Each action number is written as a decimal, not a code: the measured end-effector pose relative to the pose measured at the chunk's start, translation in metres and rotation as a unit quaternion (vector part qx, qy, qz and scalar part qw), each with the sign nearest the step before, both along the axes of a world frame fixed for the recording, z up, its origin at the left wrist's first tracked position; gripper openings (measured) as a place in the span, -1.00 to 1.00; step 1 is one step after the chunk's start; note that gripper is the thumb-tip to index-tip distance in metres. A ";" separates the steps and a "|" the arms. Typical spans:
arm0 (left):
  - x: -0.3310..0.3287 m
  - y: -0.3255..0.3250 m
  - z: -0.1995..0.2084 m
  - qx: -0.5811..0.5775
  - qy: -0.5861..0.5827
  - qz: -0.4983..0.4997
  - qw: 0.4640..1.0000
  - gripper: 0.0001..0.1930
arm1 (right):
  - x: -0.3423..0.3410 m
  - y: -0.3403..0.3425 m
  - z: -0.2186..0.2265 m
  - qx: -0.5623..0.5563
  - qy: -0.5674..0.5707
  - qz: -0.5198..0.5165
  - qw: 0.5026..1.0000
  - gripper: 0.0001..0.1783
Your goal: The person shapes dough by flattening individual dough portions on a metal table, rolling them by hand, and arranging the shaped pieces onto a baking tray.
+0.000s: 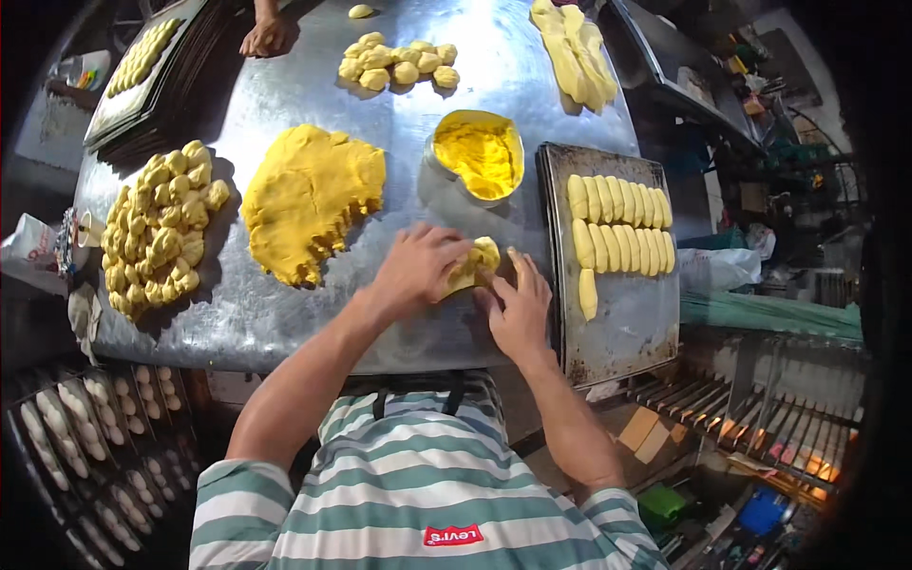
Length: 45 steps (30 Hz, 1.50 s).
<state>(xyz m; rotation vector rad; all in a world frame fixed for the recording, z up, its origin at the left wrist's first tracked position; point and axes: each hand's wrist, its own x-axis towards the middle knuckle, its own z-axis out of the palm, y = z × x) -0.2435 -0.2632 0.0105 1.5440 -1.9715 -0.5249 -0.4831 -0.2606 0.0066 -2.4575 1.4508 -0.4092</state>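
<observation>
A flattened piece of dough (472,271) with yellow filling on it lies on the metal table in front of me. My left hand (418,266) bends over its left edge, the fingers curled onto it. At the right edge my right hand (521,309) grips the same piece, with thumb and fingers around its rim. Just beyond stands a round container (478,157) of bright yellow filling. To the right, a dark baking tray (622,332) bears two rows of shaped dough rolls (622,249) and a single roll below them.
Left of my hands sits a big yellow dough mass (309,195), beside a heap of dough pieces (161,233). More dough balls (397,64) and a long dough slab (577,55) lie farther back. Stacked trays (142,71) stand far left, near another person's hand (263,36).
</observation>
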 end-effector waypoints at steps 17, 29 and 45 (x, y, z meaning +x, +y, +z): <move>-0.007 0.088 -0.018 0.028 -0.263 -0.080 0.961 -0.09 | 0.013 -0.025 -0.026 0.078 -0.086 0.006 0.993 -0.37; -0.010 0.134 0.014 0.158 -0.243 -0.013 0.957 -0.03 | 0.056 -0.006 -0.042 -0.119 0.062 0.048 0.990 -0.35; -0.007 0.186 0.024 0.131 -0.033 0.099 0.986 -0.54 | 0.059 0.022 -0.030 0.030 0.004 0.150 0.988 -0.40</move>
